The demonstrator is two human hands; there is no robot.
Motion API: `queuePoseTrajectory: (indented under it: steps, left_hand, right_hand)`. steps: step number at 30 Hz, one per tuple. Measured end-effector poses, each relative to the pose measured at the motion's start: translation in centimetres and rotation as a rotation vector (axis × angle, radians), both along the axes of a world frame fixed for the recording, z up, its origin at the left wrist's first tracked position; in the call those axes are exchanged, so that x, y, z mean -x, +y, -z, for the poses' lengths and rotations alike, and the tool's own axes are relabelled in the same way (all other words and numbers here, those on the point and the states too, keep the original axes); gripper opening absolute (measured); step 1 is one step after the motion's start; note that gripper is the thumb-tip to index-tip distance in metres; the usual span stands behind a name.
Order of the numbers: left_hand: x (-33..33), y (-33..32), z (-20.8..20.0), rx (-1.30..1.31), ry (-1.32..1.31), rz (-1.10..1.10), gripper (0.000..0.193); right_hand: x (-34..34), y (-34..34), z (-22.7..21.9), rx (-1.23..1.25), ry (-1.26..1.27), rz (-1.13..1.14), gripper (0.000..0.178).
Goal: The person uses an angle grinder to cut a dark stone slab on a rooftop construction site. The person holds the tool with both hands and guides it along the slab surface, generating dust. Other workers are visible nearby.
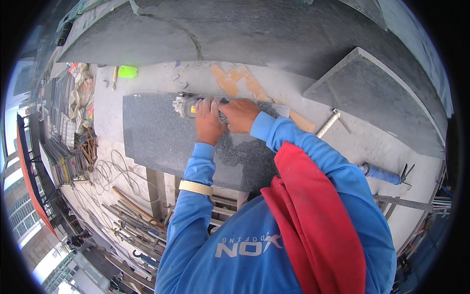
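Note:
An angle grinder [184,106] with a grey metal head lies along the far edge of a dark speckled stone slab [161,134]. My left hand [209,120] is closed round its body just behind the head. Close beside it, my right hand [242,115] grips the rear of the same tool. The grinder's disc is mostly hidden from this view. Part of the slab's surface under my forearms looks darker than the rest.
Beyond the slab are a bright green bottle [128,71], stone chips and a hammer [328,123]. A blue caulking gun [382,174] lies at right. Larger slabs [382,100] stand behind. Poles [134,220], a coiled cable [115,174] and stacked tiles [63,152] sit at left.

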State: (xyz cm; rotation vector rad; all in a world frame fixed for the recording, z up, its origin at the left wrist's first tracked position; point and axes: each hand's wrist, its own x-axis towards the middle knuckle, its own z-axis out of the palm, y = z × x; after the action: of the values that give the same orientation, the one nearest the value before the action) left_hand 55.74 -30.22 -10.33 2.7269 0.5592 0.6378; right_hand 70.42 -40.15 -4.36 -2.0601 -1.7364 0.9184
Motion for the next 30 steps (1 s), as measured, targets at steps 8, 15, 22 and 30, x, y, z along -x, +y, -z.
queuePoseTrajectory:
  steps: [8, 15, 22, 30]
  left_hand:
    - [-2.0, -4.5, -0.7, 0.026, 0.004, -0.012, 0.065]
    - [-0.3, -0.5, 0.6, -0.010, 0.001, -0.015, 0.060]
    - [-0.7, -1.5, -0.1, 0.010, -0.016, 0.005, 0.064]
    - [-2.1, -4.9, -0.2, 0.051, -0.019, -0.020, 0.063]
  right_hand:
    - [-1.8, -4.3, -2.3, 0.071, -0.069, 0.034, 0.036]
    - [-0.2, -0.6, 0.4, 0.002, 0.002, 0.011, 0.035]
    - [-0.6, -1.6, 0.2, -0.019, 0.012, 0.006, 0.042]
    - [-1.7, -4.7, -1.2, 0.004, -0.063, 0.031, 0.036]
